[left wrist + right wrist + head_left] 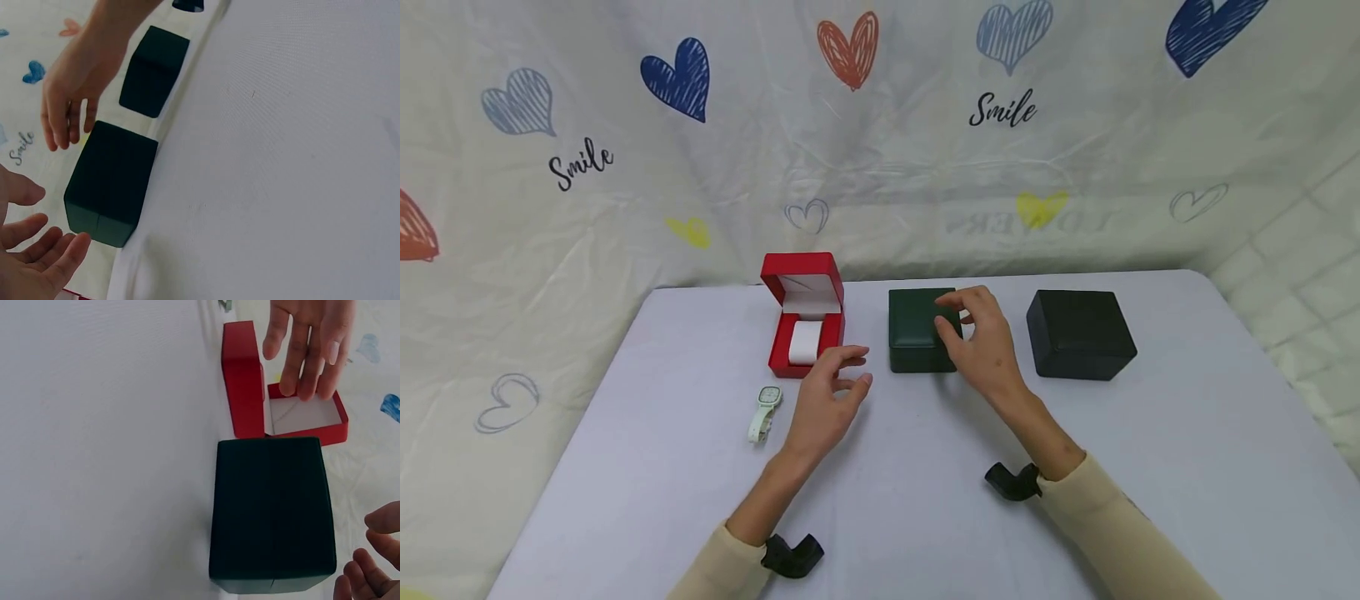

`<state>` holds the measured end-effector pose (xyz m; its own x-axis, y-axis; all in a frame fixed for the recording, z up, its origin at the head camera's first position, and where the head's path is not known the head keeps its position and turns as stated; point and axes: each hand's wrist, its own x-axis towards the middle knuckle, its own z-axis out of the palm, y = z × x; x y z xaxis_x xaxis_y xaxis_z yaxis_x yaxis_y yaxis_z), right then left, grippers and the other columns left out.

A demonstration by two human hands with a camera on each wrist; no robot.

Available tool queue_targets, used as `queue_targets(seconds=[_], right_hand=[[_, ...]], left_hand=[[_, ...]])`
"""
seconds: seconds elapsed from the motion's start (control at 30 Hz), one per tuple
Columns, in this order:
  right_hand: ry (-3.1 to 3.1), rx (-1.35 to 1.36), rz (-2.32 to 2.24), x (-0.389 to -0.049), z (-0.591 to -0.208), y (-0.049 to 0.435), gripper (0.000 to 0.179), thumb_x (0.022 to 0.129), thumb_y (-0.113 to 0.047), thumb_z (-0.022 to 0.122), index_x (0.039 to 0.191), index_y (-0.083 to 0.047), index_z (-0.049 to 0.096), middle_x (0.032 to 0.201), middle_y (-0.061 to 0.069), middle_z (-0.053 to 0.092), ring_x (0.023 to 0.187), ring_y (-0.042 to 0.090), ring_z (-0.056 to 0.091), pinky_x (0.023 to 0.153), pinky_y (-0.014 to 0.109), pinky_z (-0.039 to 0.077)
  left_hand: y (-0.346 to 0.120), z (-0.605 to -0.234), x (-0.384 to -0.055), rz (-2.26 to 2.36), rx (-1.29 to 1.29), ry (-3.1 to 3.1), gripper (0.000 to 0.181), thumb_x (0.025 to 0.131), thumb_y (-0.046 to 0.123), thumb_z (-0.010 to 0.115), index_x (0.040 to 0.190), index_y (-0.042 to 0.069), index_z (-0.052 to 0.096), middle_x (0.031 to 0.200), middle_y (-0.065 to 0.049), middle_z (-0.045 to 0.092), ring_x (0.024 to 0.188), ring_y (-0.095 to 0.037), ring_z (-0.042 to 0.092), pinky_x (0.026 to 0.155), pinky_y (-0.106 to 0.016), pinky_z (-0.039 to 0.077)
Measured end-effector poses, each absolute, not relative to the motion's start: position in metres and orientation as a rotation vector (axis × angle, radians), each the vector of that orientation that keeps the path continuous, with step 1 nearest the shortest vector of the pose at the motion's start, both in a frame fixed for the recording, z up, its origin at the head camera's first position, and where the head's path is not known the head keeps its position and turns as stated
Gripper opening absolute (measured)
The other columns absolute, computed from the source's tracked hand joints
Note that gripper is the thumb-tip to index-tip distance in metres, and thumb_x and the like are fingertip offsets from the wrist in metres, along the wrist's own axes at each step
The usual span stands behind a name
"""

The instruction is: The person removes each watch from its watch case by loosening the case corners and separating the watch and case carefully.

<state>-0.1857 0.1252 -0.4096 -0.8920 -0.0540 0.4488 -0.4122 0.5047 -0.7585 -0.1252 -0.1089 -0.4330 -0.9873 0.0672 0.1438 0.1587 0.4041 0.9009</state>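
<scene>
A: How is the right hand (988, 343) held?

B: Thumb and fingers are kept apart, and nothing is gripped. In the head view the fingertips are seen over the right edge of the green box (917, 321), but in the right wrist view a gap is shown between them.

A: And the left hand (827, 404)?

B: Its fingers are loosely bent and separated; nothing is held there either. It is placed near the left side of the same box.

A: Where is that box found, and how should its handling be judged?

B: It is set on the table (910, 483), between the two hands, with its lid down. It is probably stiff and rather light, although its inside cannot be seen. The surface looks smooth, so some sliding on the cloth may be expected if it is pushed.

A: Where should it be taken?

B: By two opposite sides, low, if it is to be lifted. For the lid, the side edges should be pinched and the base steadied. The hinge cannot be seen.

A: What is found farther out?

B: To the left, the red box (784, 370) is left with its lid raised and a white cushion (806, 342) inside; a watch (768, 398) is laid before it. To the right, the black box (1078, 337) is seen, well apart.
</scene>
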Motion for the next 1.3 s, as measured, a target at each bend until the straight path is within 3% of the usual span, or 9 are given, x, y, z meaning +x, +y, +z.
queue_targets(seconds=[0.2,0.4,0.8,1.07,1.3], right_hand=[[-2.421,0.335,1.341,-0.189,-0.418,0.135,0.027,0.096,-0.005,0.072,0.121,0.001,0.068,0.125,0.017,0.058,0.115,0.034,0.056,0.096,0.049,0.052],[-2.525,0.269,1.420,-0.192,-0.421,0.142,0.043,0.096,-0.012,0.073,0.135,0.000,0.060,0.139,0.020,0.049,0.127,0.036,0.052,0.102,0.053,0.052],[-2.681,0.320,1.481,-0.196,-0.431,0.149,0.072,0.095,-0.023,0.077,0.153,-0.002,0.041,0.158,0.023,0.035,0.145,0.042,0.041,0.110,0.059,0.050],[-2.716,0.483,1.534,-0.198,-0.436,0.149,0.088,0.085,-0.024,0.087,0.157,-0.010,0.037,0.170,0.018,0.021,0.152,0.038,0.035,0.114,0.059,0.047],[-2.701,0.576,1.566,-0.201,-0.438,0.153,0.090,0.077,-0.018,0.094,0.148,-0.011,0.038,0.174,0.017,0.012,0.158,0.039,0.027,0.114,0.062,0.046]], left_hand=[[-0.101,-0.434,-0.129,-1.694,-0.232,-2.586,0.051,0.095,0.013,0.075,0.143,0.014,0.057,0.143,-0.004,0.060,0.133,-0.031,0.061,0.100,-0.046,0.061],[-0.093,-0.435,-0.135,-1.756,-0.207,-2.634,0.058,0.096,0.014,0.074,0.149,0.016,0.051,0.151,-0.006,0.055,0.138,-0.030,0.058,0.100,-0.043,0.060],[-0.078,-0.439,-0.146,-1.777,-0.214,-2.628,0.075,0.092,0.012,0.077,0.157,0.011,0.040,0.161,-0.009,0.045,0.146,-0.033,0.051,0.109,-0.048,0.054],[-0.078,-0.447,-0.150,-1.796,-0.262,-2.658,0.076,0.094,0.015,0.076,0.159,0.015,0.038,0.163,-0.006,0.043,0.147,-0.030,0.050,0.110,-0.047,0.054],[-0.075,-0.451,-0.155,-1.829,-0.292,-2.636,0.074,0.095,0.013,0.075,0.159,0.016,0.038,0.162,-0.007,0.043,0.146,-0.031,0.051,0.110,-0.048,0.054]])
